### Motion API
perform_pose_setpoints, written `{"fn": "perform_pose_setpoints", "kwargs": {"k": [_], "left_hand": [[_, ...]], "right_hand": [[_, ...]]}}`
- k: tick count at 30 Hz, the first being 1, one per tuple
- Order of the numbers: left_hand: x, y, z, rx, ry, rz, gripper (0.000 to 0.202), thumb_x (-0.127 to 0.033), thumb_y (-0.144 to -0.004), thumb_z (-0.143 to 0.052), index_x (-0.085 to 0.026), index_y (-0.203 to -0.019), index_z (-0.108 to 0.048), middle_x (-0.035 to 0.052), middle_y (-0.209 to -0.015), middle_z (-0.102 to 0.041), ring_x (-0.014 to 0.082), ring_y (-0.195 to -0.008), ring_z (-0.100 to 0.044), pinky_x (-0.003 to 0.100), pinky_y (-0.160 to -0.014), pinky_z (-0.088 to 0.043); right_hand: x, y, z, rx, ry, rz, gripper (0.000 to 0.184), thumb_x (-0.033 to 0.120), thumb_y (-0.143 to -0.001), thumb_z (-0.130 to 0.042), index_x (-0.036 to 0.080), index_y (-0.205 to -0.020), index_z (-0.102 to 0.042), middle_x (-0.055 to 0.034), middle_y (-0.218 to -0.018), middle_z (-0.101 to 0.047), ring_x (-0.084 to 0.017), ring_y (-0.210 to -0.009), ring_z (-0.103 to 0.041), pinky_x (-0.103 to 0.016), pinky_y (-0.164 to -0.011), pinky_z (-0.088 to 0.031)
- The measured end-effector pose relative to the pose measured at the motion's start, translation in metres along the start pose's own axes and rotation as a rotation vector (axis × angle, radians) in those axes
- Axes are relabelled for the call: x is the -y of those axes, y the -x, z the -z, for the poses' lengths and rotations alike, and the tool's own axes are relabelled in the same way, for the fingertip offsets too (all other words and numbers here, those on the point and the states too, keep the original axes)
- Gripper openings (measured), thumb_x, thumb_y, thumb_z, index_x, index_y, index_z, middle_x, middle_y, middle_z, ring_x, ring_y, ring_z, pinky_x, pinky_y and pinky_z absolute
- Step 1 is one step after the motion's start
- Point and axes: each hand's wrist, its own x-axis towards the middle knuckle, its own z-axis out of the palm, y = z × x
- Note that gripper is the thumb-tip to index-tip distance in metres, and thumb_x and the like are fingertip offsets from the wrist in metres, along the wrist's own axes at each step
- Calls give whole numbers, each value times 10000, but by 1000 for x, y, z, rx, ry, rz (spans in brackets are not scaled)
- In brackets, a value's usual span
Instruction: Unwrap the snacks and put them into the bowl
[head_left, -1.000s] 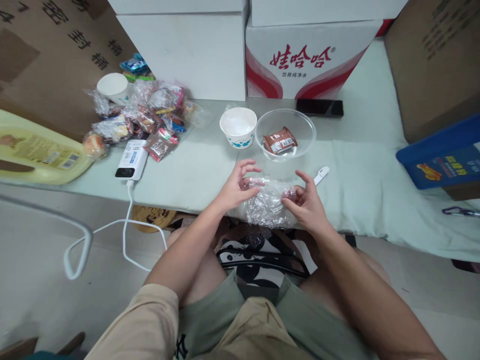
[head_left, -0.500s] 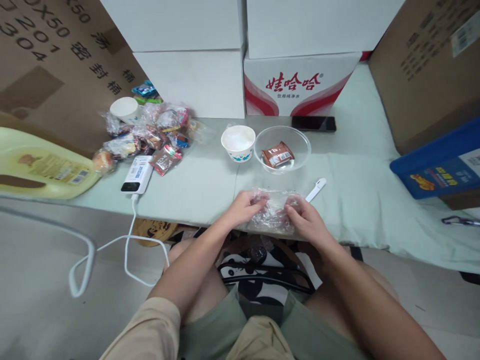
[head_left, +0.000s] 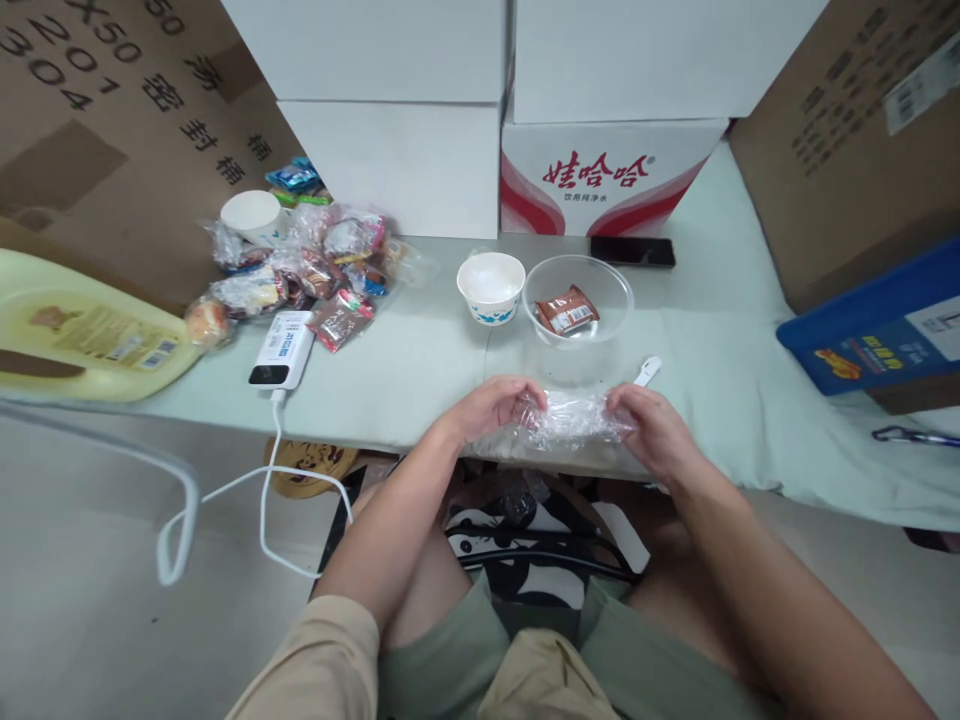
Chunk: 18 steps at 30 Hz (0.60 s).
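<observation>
Both hands have drawn apart since half a second ago, and the clear plastic bag (head_left: 574,420) now stretches wider between them. The left hand (head_left: 491,405) is curled nearly closed, its fingertips pinching the bag's left end. The right hand (head_left: 652,428) is also closed, knuckles up, with its fingers gripping the right end. The bag is crumpled and lies at the near edge of the table (head_left: 405,360), directly between the two hands and touching both.

Just beyond the right hand's fingertips lies a white utensil handle (head_left: 646,370). Farther out from both hands stands a clear plastic bowl (head_left: 619,290) with a brown snack packet (head_left: 568,310) inside it, and a white paper cup (head_left: 491,285) sits just beside the bowl, straight ahead of the left hand. Beyond the bowl lies a black phone (head_left: 632,251). Well out to the left of the left hand lie a white power bank (head_left: 281,347) and a heap of wrapped snacks (head_left: 300,270).
</observation>
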Motion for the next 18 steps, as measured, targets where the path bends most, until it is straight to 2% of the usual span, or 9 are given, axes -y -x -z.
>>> {"fn": "perform_pose_setpoints", "kwargs": {"k": [2, 4, 7, 8, 10, 11, 12, 14, 18], "left_hand": [[-2, 0, 4, -77, -135, -51, 376, -487, -690, -761, -151, -721, -596, -12, -670, -559, 96, -590, -518, 231, -575, -403], [-4, 2, 8, -163, -274, -126, 321, -382, -665, -785, -167, -767, -569, -49, -667, -507, 78, -587, -455, 211, -567, -359], [-9, 5, 18, -294, -366, -194, 335, -314, -666, -768, -190, -896, -558, -54, -758, -518, 72, -605, -453, 206, -594, -375], [-10, 7, 23, -400, -371, -229, 354, -305, -670, -764, -198, -929, -548, -44, -816, -537, 73, -630, -482, 209, -622, -399], [-12, 10, 32, -665, -351, -321, 369, -308, -686, -761, -207, -945, -518, -16, -927, -558, 83, -706, -549, 226, -697, -446], [-13, 11, 36, -764, -326, -359, 359, -333, -705, -756, -206, -927, -503, -6, -942, -561, 92, -734, -572, 239, -727, -460], [-12, 11, 38, -804, -297, -382, 353, -370, -727, -748, -205, -908, -493, 1, -932, -566, 103, -755, -589, 253, -753, -470], [-10, 10, 39, -708, -231, -379, 404, -442, -726, -764, -203, -923, -505, 24, -941, -597, 137, -836, -626, 284, -814, -482], [-7, 2, 30, -377, -34, -375, 771, -469, -559, -899, -241, -1182, -506, 100, -1275, -587, 216, -1133, -617, 336, -959, -469]], "right_hand": [[0, -5, -9, -60, 28, 4, 400, 444, -620, -832, 270, -850, -556, 52, -714, -552, -133, -616, -547, -266, -573, -474], [1, -11, -20, -43, 16, -38, 515, 412, -593, -859, 299, -990, -550, 59, -774, -588, -147, -685, -593, -290, -641, -517], [2, -24, -37, 41, 91, -83, 434, 473, -637, -812, 238, -948, -620, 6, -807, -647, -185, -775, -624, -353, -749, -531], [4, -28, -42, 20, 144, -50, 381, 487, -661, -783, 217, -885, -634, -5, -798, -652, -187, -777, -617, -358, -765, -521], [9, -34, -52, -128, 300, 90, 300, 479, -706, -726, 208, -778, -620, 4, -732, -623, -173, -722, -575, -350, -752, -492], [12, -36, -57, -219, 391, 179, 266, 457, -722, -706, 214, -750, -602, 14, -701, -601, -167, -694, -548, -344, -737, -477], [15, -36, -63, -287, 480, 266, 232, 426, -733, -692, 220, -735, -583, 20, -684, -585, -164, -679, -527, -339, -730, -463], [20, -35, -75, -275, 596, 391, 182, 372, -744, -681, 228, -735, -569, 20, -693, -589, -168, -686, -523, -333, -732, -449], [19, -33, -94, 36, 446, 374, 196, 413, -780, -661, 230, -829, -610, 0, -779, -641, -182, -735, -569, -327, -719, -459]]}}
